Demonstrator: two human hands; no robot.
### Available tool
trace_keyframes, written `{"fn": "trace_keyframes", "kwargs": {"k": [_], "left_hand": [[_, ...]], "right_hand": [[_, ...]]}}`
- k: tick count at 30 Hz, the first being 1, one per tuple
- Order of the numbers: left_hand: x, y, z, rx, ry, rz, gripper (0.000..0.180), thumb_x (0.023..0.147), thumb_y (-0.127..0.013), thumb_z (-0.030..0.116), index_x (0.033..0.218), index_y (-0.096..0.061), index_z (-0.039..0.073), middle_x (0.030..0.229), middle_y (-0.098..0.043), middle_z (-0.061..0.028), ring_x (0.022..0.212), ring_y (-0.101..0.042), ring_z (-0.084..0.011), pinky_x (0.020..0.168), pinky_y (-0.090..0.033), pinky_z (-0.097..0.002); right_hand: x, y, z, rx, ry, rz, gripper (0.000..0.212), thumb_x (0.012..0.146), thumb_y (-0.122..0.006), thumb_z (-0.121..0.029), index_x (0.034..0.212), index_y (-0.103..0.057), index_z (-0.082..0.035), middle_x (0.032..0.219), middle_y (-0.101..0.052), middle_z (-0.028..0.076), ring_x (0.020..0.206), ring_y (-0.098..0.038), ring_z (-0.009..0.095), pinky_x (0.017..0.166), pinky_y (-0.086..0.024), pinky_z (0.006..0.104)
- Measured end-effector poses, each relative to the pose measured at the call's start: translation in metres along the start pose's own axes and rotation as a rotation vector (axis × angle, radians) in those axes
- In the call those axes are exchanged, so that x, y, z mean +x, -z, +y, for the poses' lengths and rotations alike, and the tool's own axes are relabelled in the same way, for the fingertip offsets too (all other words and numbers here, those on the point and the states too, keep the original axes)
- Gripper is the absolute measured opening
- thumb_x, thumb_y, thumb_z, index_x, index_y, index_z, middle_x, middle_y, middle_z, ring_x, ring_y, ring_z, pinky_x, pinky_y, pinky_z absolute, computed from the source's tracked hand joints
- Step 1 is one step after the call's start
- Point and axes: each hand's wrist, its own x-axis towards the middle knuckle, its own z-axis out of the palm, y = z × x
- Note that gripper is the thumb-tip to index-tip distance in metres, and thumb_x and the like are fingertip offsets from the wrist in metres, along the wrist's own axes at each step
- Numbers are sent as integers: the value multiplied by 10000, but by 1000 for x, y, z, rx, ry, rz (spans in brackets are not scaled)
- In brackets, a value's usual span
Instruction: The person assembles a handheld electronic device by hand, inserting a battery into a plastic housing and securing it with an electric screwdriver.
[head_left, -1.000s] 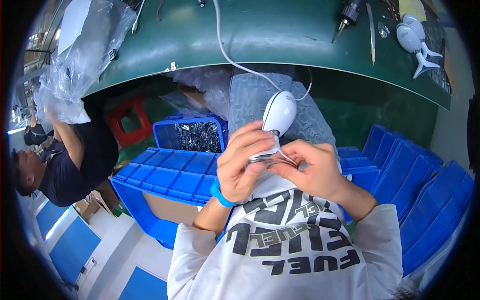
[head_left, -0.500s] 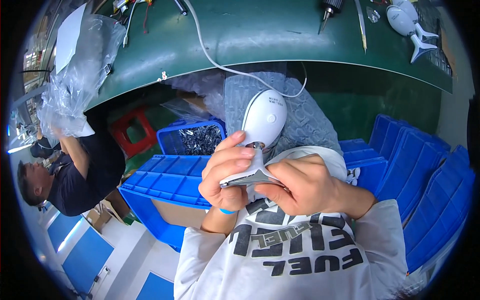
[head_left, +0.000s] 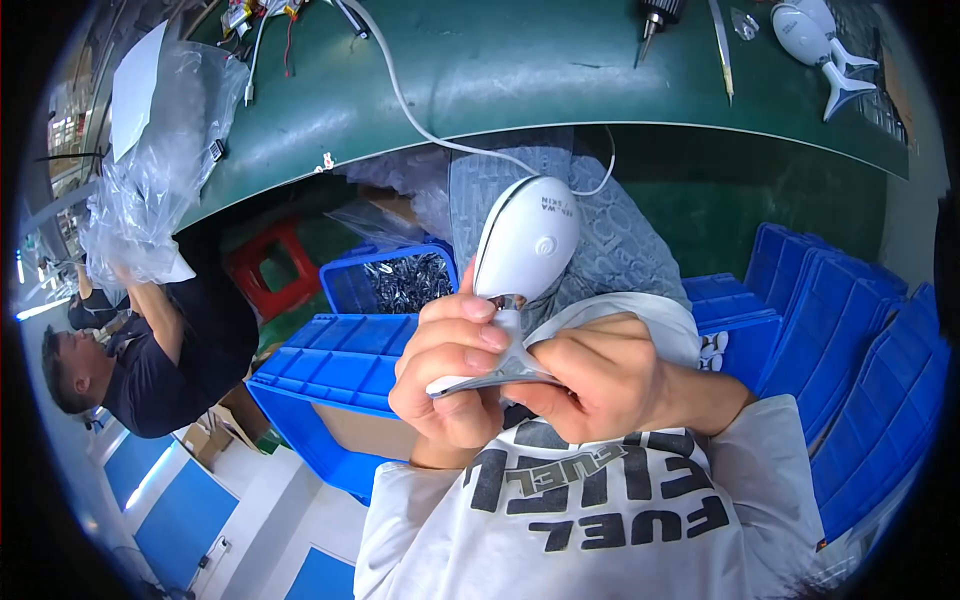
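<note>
Above my lap I hold a white handheld beauty device, with an egg-shaped body, a round button and a narrow neck leading to a flared, silver-edged head. My left hand is closed round the neck and the left side of the head. The fingers of my right hand pinch the head's right end. A thin white cable runs from the bench down behind the device's body; whether it is plugged in is hidden.
On the green bench lie a screwdriver tip, a tweezer-like tool and similar white devices. Blue crates stand at right, another at left by a bin of small dark parts. A co-worker handles clear plastic bags.
The device has tilted slightly, its flared head turning and dropping a little at the left. My left hand has shifted slightly left and down with it; both hands keep their hold.
</note>
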Motion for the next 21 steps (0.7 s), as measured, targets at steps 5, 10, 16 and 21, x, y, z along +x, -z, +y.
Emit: {"fn": "trace_keyframes", "kwargs": {"k": [5,10,16,21], "left_hand": [[-2,1,3,-110,25,27,418,1001,-432,434,882,-545,49,926,-614,-129,1041,-544,-288,997,-402,-573],[-4,-10,-9,-430,21,103,367,994,-403,460,965,-525,115,1004,-585,-94,1146,-504,-281,895,-533,-467],[0,-19,-5,-891,130,135,388,990,-385,499,982,-567,156,1080,-587,-39,1208,-470,-239,1014,-433,-407],[-1,-20,-12,-927,67,129,392,990,-384,503,974,-569,158,1075,-600,-37,1211,-472,-252,1038,-408,-409]], "right_hand": [[-4,0,-6,2,-28,-16,236,784,-760,-177,746,-612,2,588,-581,72,465,-582,217,453,-454,305],[6,-3,-2,-71,97,97,284,818,-740,-235,812,-575,-4,609,-541,68,473,-568,185,423,-449,285],[9,-4,-9,-109,143,78,415,802,-746,-371,841,-607,18,712,-617,95,557,-628,201,496,-513,278],[10,-3,-11,-120,164,78,432,792,-743,-397,854,-605,8,713,-614,79,568,-634,172,498,-528,266]]}}
